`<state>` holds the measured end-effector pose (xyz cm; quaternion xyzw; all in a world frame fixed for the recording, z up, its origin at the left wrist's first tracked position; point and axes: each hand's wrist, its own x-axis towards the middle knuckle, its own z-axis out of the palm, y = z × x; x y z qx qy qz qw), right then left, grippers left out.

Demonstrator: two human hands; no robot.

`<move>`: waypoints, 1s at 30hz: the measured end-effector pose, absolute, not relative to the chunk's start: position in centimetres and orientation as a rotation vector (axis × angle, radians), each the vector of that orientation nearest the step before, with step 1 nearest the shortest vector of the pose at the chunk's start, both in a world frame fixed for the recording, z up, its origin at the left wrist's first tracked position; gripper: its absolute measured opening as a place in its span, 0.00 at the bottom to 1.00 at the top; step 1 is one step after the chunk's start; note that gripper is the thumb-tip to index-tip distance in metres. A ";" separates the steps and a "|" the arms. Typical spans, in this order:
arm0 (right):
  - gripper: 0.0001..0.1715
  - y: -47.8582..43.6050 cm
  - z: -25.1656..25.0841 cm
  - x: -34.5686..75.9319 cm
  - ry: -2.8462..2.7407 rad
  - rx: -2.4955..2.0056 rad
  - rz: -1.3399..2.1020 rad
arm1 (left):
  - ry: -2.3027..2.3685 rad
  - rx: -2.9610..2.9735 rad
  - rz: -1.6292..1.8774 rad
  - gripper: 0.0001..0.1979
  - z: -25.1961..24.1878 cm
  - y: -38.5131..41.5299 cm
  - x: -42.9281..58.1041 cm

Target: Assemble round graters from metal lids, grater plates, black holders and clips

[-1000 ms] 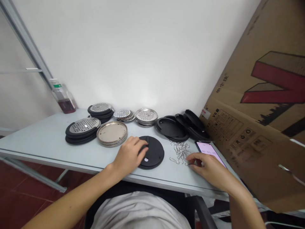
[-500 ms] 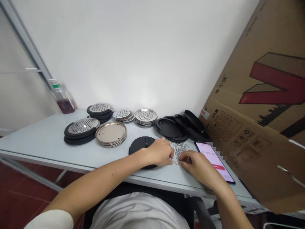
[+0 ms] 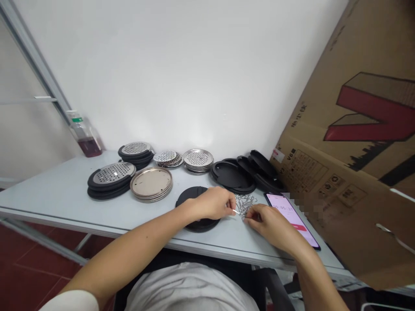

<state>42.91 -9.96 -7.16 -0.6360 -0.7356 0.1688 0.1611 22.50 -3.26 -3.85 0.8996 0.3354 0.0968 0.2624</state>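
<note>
Narrow pinch, head view: left hand point(image 3: 210, 204) holds a small wire hook point(image 3: 237, 211) over a black round disc point(image 3: 199, 225). Right hand point(image 3: 267, 223), fingers drawn narrow, touches a heap of wire hooks point(image 3: 245, 205), its hold unclear; a lit phone point(image 3: 288, 211) lies just beside it on the table point(image 3: 48, 198).

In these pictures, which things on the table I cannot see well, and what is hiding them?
Head view only:
- black round disc: its middle and lower part are hidden by the left hand.
- thin metal piece: one end is hidden inside the fingers of that hand.
- wire clips: too small and tangled to count.
- phone screen: its text is too small to read.
</note>
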 end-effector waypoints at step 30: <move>0.11 -7.3 -6.7 41.9 -2.247 -1.752 0.572 | 1.020 1.873 0.936 0.13 -6.8 -1.3 13.5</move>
